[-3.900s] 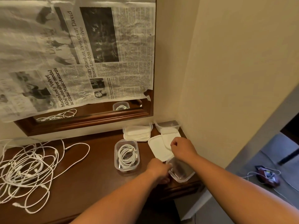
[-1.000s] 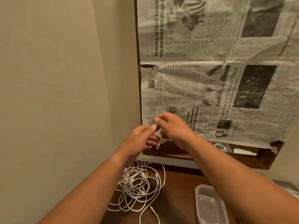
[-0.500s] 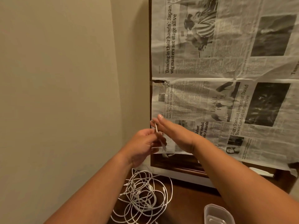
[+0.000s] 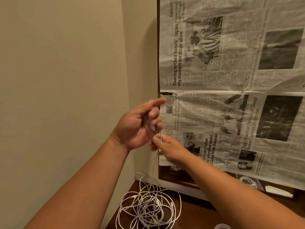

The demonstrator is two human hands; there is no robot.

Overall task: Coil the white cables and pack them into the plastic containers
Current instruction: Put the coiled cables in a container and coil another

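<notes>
1. one thin white cable (image 4: 154, 164) is lifted off the desk, its plug end lying across the left hand and its length dropping straight down into the pile.
2. the left hand (image 4: 138, 124) is raised, palm turned inward, its fingers (image 4: 152, 115) loosely curled around the plug end with the forefinger stretched out.
3. the right hand (image 4: 168, 150) sits just below it, thumb and forefinger pinching the same cable.
4. the loose tangle of white cables (image 4: 146, 207) lies on the dark brown wooden desk (image 4: 194, 214), in the corner by the wall.
5. the rim of a clear plastic container (image 4: 222, 226) barely shows at the bottom edge.
6. behind the desk a dark wood-framed mirror (image 4: 179, 178) is covered with sheets of grey newspaper (image 4: 231, 90).
7. plain beige walls (image 4: 66, 80) meet in a corner to the left.
</notes>
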